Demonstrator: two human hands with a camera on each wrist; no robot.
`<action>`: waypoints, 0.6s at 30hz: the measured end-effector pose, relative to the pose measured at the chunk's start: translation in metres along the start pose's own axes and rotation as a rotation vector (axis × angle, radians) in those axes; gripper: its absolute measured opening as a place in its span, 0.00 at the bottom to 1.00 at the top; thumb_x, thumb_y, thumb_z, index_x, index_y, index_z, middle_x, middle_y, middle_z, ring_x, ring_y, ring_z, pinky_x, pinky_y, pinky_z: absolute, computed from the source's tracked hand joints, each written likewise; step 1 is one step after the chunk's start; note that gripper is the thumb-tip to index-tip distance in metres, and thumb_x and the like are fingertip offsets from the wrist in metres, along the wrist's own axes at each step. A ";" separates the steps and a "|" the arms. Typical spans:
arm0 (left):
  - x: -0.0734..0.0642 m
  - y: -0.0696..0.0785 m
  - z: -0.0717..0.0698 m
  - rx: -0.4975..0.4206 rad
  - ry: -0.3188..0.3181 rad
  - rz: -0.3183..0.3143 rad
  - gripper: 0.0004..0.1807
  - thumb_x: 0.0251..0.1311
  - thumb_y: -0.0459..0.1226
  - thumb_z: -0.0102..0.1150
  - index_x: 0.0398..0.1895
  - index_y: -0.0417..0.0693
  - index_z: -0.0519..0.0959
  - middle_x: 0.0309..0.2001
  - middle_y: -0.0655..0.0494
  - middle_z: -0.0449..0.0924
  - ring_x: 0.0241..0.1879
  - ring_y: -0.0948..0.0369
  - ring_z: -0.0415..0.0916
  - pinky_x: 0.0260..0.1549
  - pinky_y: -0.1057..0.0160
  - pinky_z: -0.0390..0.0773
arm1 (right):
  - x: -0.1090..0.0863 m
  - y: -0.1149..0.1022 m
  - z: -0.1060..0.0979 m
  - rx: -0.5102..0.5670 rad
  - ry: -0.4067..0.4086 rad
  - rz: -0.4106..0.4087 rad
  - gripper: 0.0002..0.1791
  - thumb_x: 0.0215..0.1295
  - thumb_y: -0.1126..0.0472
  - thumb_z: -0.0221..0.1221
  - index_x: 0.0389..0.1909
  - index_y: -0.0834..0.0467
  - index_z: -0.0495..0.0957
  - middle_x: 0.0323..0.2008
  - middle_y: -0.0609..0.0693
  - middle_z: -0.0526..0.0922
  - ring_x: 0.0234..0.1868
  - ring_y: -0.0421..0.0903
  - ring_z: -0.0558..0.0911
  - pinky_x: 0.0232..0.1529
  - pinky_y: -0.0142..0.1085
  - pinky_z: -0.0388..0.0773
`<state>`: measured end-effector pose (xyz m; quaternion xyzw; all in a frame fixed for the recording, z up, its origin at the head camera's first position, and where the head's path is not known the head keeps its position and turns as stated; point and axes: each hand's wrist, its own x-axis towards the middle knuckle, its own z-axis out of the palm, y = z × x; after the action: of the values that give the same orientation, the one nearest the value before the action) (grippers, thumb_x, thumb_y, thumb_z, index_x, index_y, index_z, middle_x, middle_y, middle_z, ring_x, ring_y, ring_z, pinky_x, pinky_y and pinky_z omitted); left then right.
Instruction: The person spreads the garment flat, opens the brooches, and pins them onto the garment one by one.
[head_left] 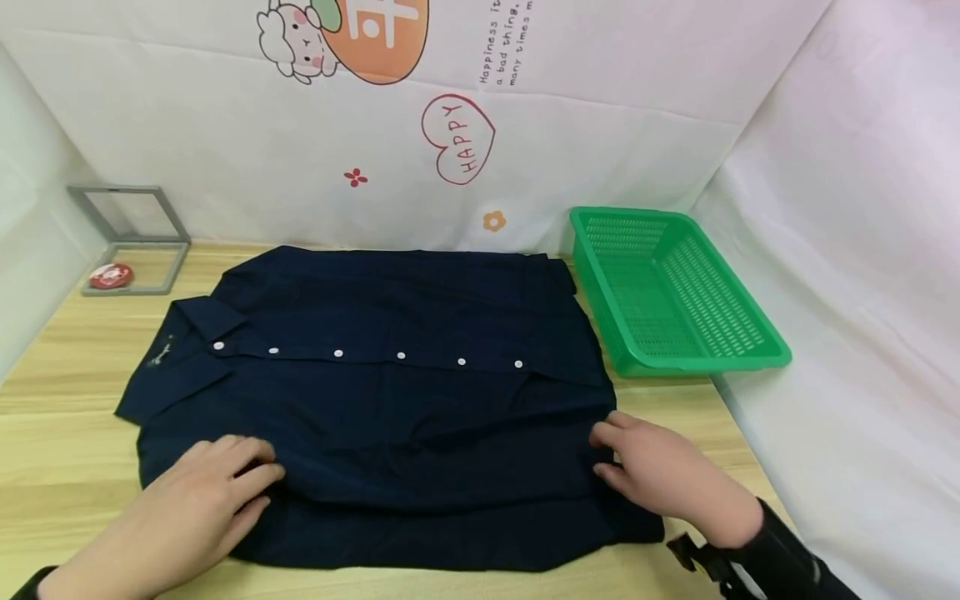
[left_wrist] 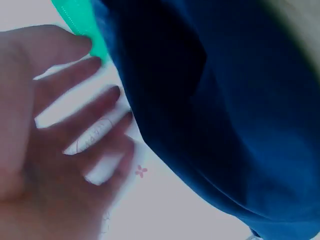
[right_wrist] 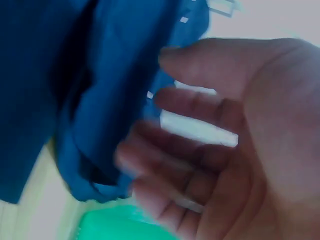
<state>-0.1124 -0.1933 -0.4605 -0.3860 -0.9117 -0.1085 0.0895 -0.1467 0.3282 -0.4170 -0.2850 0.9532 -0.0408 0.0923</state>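
Observation:
A dark navy button-up shirt (head_left: 390, 417) lies spread on the table, its collar to the left and a row of white buttons running across it. Over its near left part is my left hand (head_left: 213, 492), fingers loosely bent. The left wrist view shows the fingers of that hand (left_wrist: 75, 130) spread apart beside the cloth, gripping nothing. At the hem on the right is my right hand (head_left: 656, 467), its thumb and fingers apart. In the right wrist view, this hand (right_wrist: 215, 135) has relaxed, slightly blurred fingers beside the folded cloth. Whether the fingertips touch the shirt is unclear.
A green plastic basket (head_left: 626, 358) stands at the back right, close to the shirt's hem. At the back left sits an open grey frame-like case (head_left: 176, 268) with a small red-and-white round object (head_left: 111, 276) on it. White printed cloth (head_left: 585, 158) walls the table.

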 end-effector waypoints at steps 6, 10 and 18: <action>-0.006 -0.006 0.007 -0.076 -0.364 -0.149 0.21 0.58 0.49 0.70 0.55 0.58 0.84 0.58 0.49 0.76 0.57 0.39 0.73 0.49 0.32 0.71 | 0.012 0.004 0.009 -0.002 -0.281 0.196 0.19 0.63 0.55 0.67 0.53 0.60 0.82 0.53 0.59 0.79 0.50 0.58 0.80 0.48 0.53 0.77; -0.007 -0.011 0.007 -0.138 -0.364 -0.152 0.18 0.61 0.53 0.66 0.52 0.64 0.85 0.60 0.47 0.74 0.58 0.39 0.71 0.49 0.28 0.68 | 0.013 0.007 0.011 -0.085 -0.158 0.141 0.10 0.62 0.55 0.68 0.39 0.57 0.84 0.40 0.53 0.81 0.38 0.51 0.81 0.39 0.48 0.79; 0.013 -0.025 0.006 0.037 -0.323 -0.399 0.33 0.62 0.62 0.59 0.62 0.52 0.79 0.62 0.34 0.70 0.54 0.27 0.69 0.44 0.28 0.70 | 0.029 -0.002 0.018 -0.078 -0.152 0.077 0.35 0.65 0.49 0.66 0.69 0.60 0.71 0.67 0.66 0.69 0.60 0.62 0.76 0.53 0.57 0.74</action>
<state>-0.1398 -0.1994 -0.4666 -0.2089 -0.9742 -0.0442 -0.0733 -0.1661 0.3099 -0.4392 -0.2539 0.9545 0.0219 0.1547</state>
